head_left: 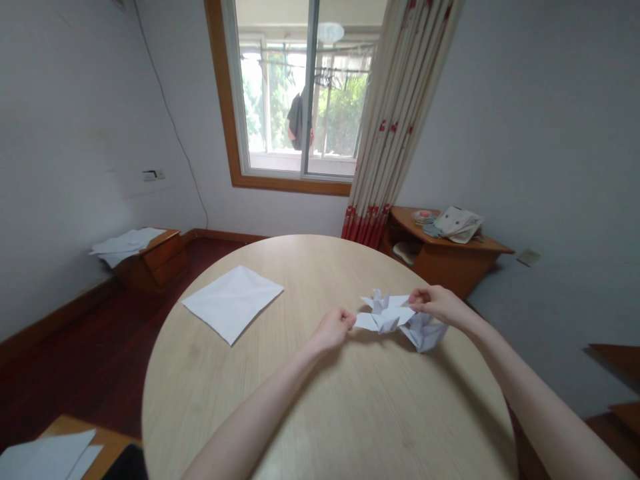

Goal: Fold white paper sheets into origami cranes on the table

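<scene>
Forearms (270, 400) cross the table (320, 427); left hand (334, 328) and right hand (436, 303) each pinch a flap of the folded paper (387, 320) between them (crane-like); gentle, even tension looks wisest.

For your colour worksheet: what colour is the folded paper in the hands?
White; the folded paper shows best in the head view.

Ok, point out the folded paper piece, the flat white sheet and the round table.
folded paper piece (387, 320), head view, its creased middle.
flat white sheet (233, 302), head view, its centre.
round table (375, 413), head view, bare wood near the front edge.
</scene>
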### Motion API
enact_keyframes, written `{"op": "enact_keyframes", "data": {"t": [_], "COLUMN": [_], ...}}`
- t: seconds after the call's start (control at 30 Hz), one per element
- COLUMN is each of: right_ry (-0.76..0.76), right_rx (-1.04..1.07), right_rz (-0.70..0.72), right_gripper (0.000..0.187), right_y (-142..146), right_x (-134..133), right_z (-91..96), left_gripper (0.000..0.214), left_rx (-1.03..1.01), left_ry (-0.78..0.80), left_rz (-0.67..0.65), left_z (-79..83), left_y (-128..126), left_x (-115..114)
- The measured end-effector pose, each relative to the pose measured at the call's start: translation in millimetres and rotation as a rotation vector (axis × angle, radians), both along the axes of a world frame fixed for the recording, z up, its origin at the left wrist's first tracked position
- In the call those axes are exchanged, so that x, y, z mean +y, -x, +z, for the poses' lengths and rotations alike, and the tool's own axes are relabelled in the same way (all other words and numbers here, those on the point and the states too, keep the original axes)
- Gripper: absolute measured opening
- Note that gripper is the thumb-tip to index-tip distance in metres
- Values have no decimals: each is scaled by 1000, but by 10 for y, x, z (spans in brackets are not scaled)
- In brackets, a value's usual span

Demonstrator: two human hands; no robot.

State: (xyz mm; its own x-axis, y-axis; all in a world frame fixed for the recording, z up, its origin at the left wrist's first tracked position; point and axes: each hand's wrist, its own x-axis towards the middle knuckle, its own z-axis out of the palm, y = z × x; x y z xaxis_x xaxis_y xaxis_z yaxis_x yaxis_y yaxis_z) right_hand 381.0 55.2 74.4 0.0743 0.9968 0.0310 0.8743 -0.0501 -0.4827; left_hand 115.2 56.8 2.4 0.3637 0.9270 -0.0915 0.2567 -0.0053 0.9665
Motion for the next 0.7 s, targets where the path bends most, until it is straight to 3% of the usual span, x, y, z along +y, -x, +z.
{"op": "enact_keyframes", "data": {"t": [0.2, 0.37, 0.7], "right_ry": [52, 69, 58], "right_rx": [-114, -166, -201], "right_rz": [-56, -73, -68], "right_gripper": [4, 3, 4], "right_y": [-36, -5, -35], "right_x": [101, 81, 127], "right_z": [-59, -114, -197], "left_gripper": [17, 30, 26], "left_rx": [76, 119, 65], "left_ry": [26, 51, 37], "left_rz": [-17, -20, 18], "left_z": [-129, -212, -239], "left_y": [-120, -209, -219], "left_x": [59, 71, 103]}}
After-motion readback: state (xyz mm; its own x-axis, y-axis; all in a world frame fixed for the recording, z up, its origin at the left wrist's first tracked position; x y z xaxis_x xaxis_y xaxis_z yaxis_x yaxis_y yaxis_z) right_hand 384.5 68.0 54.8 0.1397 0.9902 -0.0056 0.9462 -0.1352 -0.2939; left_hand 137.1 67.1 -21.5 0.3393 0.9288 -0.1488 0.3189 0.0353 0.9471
